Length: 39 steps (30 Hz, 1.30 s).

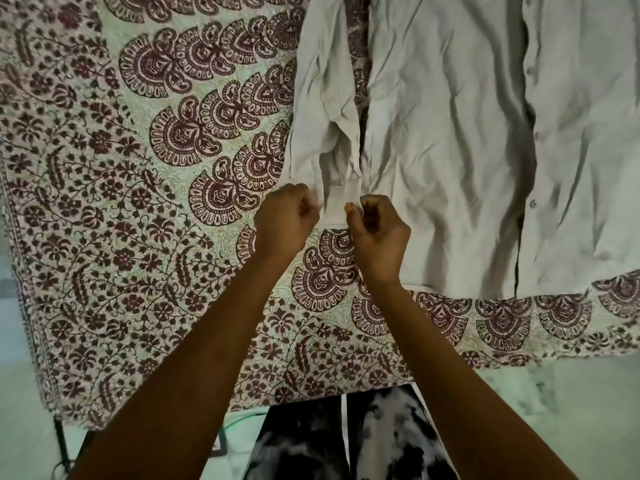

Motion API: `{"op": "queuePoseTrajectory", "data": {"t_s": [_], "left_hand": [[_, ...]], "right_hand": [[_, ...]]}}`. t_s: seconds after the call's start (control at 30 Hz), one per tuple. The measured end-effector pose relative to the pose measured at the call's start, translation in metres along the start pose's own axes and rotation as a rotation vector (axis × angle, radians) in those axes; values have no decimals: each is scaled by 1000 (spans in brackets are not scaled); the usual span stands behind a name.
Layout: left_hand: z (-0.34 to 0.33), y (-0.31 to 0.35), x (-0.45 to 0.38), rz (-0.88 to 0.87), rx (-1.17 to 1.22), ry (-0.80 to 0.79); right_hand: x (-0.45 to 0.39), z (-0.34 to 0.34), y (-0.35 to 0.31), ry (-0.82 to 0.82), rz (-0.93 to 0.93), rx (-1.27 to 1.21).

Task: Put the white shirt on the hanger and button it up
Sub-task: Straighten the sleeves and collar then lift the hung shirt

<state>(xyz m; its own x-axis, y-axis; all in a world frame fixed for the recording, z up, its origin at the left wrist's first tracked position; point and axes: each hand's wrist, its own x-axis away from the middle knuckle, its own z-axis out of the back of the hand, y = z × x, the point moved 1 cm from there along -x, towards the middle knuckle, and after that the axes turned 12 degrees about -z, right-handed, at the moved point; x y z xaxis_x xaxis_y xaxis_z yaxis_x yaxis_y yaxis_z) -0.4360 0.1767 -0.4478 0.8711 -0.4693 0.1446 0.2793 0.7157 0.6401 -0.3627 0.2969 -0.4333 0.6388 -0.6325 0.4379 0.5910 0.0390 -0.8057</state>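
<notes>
While patterned bedspread lies bare at left, the wrinkled white shirt fills the upper right; left hand and right hand pinch its sleeve cuff at centre.

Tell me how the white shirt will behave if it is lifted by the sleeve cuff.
The white shirt probably hangs limp: it is creased all over and lies flat on the patterned bedspread. It looks thin, so likely light. The sleeve cuff, pinched between the left hand and right hand, seems somewhat stiffer and should hold its flat shape.
</notes>
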Motion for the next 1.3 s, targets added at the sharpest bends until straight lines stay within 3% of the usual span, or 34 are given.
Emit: {"op": "queuePoseTrajectory", "data": {"t_s": [0.1, 0.33, 0.7, 0.8, 1.0, 1.13, 1.3], "left_hand": [[6, 14, 0, -58, 77, 97], [8, 27, 7, -141, 160, 158], [11, 15, 7, -216, 188, 52], [12, 14, 4, -123, 327, 60], [12, 21, 5, 127, 573, 47], [15, 29, 8, 389, 907, -2], [10, 33, 6, 483, 926, 44]], "right_hand": [[1, -7, -1, -12, -29, 19], [-3, -11, -12, -56, -114, -9], [-8, 2, -13, -387, -298, -234], [-7, -1, -14, -398, -254, -225], [-3, -8, -13, -166, -65, -56], [-1, -8, -9, -68, 114, 119], [4, -11, -5, -7, 159, 151]]}}
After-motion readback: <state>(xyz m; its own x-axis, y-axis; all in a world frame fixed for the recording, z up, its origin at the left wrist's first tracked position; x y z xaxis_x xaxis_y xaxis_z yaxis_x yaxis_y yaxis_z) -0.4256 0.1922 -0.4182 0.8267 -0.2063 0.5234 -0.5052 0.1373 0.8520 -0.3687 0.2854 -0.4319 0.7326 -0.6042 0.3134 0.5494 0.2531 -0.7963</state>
